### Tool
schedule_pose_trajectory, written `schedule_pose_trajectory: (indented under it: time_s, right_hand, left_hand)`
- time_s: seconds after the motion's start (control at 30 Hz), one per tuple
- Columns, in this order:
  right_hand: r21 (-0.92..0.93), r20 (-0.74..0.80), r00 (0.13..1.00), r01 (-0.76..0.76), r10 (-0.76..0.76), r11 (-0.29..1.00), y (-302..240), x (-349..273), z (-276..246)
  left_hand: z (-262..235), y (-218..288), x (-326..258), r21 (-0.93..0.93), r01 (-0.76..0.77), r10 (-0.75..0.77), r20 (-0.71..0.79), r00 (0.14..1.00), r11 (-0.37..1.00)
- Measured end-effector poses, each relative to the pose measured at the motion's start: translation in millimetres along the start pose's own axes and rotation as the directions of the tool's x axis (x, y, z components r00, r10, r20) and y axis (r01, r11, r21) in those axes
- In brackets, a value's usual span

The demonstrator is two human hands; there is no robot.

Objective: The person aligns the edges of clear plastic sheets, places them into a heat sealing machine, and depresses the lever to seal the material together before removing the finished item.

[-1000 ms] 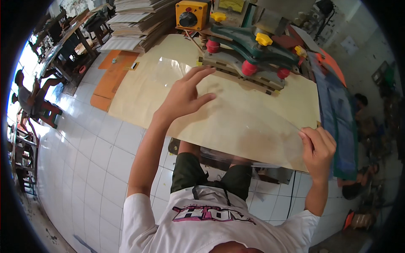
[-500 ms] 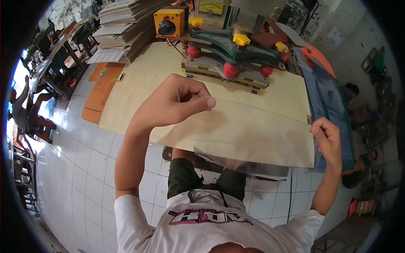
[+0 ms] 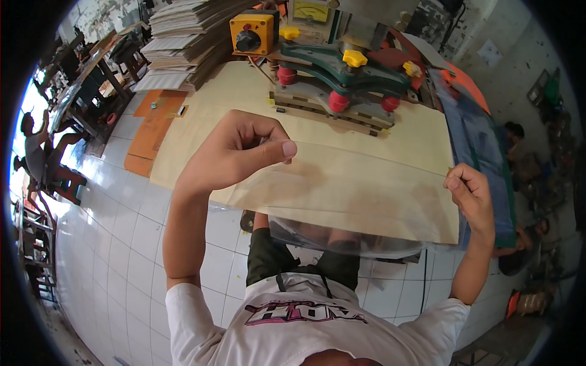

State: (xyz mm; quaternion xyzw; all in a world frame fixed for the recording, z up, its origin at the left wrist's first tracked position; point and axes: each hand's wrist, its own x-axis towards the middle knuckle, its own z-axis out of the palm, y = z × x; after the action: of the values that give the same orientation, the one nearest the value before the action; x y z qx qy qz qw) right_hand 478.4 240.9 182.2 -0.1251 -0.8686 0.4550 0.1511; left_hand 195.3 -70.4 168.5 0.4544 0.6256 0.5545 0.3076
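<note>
A clear plastic sheet (image 3: 366,189) stretches between my two hands above the pale table board (image 3: 201,134), its near part hanging past the front edge over my legs. My left hand (image 3: 238,149) pinches the sheet's far edge between thumb and curled fingers. At the right end of that edge, my right hand (image 3: 469,192) pinches the sheet the same way. Beyond the sheet stands a press head (image 3: 336,70) with a green frame, yellow knobs and red round spacers; a long metal bar (image 3: 329,113) sits beneath it.
A yellow control box (image 3: 251,33) with a black dial stands beside the press. Stacked flat sheets (image 3: 180,46) rise at the back left. Blue plastic material (image 3: 482,158) lies along the table's right side. Other people sit at the far left and right.
My left hand has moved a little to the left along with the plastic sheet, whose near part now spreads wider over my legs. My right hand has barely shifted.
</note>
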Motion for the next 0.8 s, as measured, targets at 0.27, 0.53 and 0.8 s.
schedule_pose_trajectory:
  time_s: [0.27, 0.53, 0.8]
  right_hand:
    - [0.010, 0.002, 1.000, 0.022, -0.022, 1.000, -0.1, -4.6, 1.0]
    - [-0.145, -0.052, 0.998, 0.029, -0.037, 0.989, 10.0, -1.0, -1.5]
    - [-0.026, 0.194, 0.942, 0.286, -0.276, 0.958, -14.5, 37.4, 63.9]
  left_hand:
    - [1.8, -7.2, 1.9, -0.051, -0.031, 0.031, -0.006, 1.000, 0.998]
    - [10.9, -1.8, 1.4, -0.113, -0.044, 0.053, 0.076, 0.996, 0.993]
    - [45.9, 5.6, 3.7, -0.116, 0.033, -0.024, 0.078, 0.997, 0.993]
